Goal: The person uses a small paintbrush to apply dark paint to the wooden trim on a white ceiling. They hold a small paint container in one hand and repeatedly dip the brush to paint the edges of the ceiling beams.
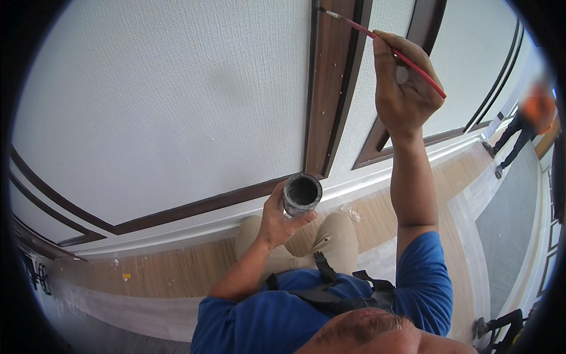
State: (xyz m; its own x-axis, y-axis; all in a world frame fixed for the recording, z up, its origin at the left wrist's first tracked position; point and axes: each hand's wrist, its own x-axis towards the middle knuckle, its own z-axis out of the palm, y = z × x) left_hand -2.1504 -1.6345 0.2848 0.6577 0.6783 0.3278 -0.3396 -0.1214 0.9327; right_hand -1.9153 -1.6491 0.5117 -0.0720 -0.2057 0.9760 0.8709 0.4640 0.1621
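My right hand [407,88] is raised, its fingers pinching a thin paintbrush [421,73] with a red handle. The brush's dark tip touches or nearly touches the edge of a brown wooden trim strip [328,88] on the wall; which of the two I cannot tell. Small pale spots run down that strip. Lower down, my left hand [278,219] is wrapped round a small paint-smeared can [302,193], open end up. Its inside looks dark, and how full it is cannot be made out.
White textured wall panels [177,106] are framed by brown trim. Below runs a white baseboard [177,236], with wood-look flooring [177,277] partly under pale sheeting. Crumpled clear plastic [351,211] lies beside my knee. A person in orange [536,112] stands at far right; another person's leg shows lower right.
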